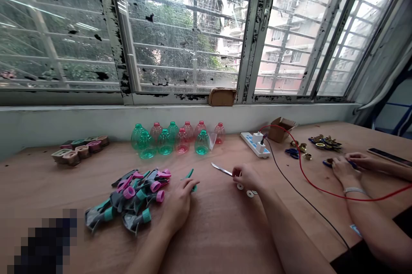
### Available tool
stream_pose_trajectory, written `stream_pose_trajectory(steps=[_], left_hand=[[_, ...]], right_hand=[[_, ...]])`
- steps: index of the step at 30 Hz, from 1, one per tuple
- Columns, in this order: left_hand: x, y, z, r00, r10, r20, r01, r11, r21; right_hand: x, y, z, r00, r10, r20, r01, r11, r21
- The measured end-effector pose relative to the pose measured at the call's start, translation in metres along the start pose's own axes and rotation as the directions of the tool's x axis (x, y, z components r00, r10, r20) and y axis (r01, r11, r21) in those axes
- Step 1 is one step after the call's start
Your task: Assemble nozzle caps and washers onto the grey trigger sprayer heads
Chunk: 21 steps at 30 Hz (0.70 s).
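My left hand point(180, 201) rests on the wooden table point(225, 231), fingers curled round a teal and grey spray nozzle point(192, 175). Just left of it lies a pile of several grey spray nozzles point(135, 199) with pink and teal collars. My right hand point(246, 177) is closed on metal tweezers point(221, 169), whose tips point up and to the left. Small white rings point(249, 193) lie on the table right beside that hand.
Several green and pink plastic bottles point(174, 138) stand by the wall. Brown and pink caps point(80, 149) sit far left. A white power strip point(255, 144) with red and black cables, a cardboard box point(280, 130). Another person's hands point(346, 166) handle small parts at right; a phone point(388, 156) lies beyond.
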<state>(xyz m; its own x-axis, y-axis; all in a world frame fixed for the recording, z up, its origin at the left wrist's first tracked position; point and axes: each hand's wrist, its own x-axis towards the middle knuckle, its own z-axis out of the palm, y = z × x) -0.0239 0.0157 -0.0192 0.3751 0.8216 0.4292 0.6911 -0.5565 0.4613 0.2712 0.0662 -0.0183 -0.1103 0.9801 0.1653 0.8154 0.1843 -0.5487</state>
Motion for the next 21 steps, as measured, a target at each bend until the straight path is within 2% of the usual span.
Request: stream_pose_trajectory(steps=[4,5,7,8,10,12,15,18,21], left_hand=[[0.0,0.004,-0.003,0.998,-0.01,-0.061,0.003,0.994,-0.11],[-0.001,0.005,-0.003,0.998,-0.017,-0.062,0.009,0.992,-0.123],[-0.001,0.006,-0.003,0.998,-0.045,-0.043,0.038,0.99,-0.136],[-0.001,0.006,-0.003,0.998,-0.06,-0.026,0.056,0.989,-0.14],[-0.001,0.006,-0.004,0.997,-0.078,0.007,0.078,0.986,-0.149],[-0.001,0.007,-0.004,0.997,-0.08,0.024,0.083,0.984,-0.155],[-0.001,0.009,-0.004,0.998,-0.053,0.042,0.059,0.985,-0.164],[-0.002,0.012,-0.004,0.999,-0.005,0.051,0.014,0.982,-0.188],[-0.002,0.013,-0.004,0.998,0.027,0.049,-0.017,0.979,-0.204]], right_hand=[[0.003,-0.006,0.009,0.994,-0.011,-0.106,0.016,0.999,0.043],[0.003,-0.011,0.012,0.991,-0.022,-0.129,0.034,0.995,0.089],[0.001,-0.025,0.021,0.988,-0.051,-0.146,0.091,0.955,0.283],[-0.001,-0.033,0.026,0.988,-0.07,-0.138,0.122,0.9,0.419],[-0.005,-0.051,0.037,0.988,-0.114,-0.104,0.154,0.738,0.657],[-0.01,-0.067,0.047,0.984,-0.16,-0.073,0.156,0.603,0.782],[-0.016,-0.082,0.062,0.973,-0.231,-0.021,0.137,0.501,0.854],[-0.018,-0.085,0.073,0.964,-0.266,0.009,0.129,0.499,0.857],[-0.019,-0.084,0.08,0.968,-0.25,-0.021,0.149,0.506,0.85]])
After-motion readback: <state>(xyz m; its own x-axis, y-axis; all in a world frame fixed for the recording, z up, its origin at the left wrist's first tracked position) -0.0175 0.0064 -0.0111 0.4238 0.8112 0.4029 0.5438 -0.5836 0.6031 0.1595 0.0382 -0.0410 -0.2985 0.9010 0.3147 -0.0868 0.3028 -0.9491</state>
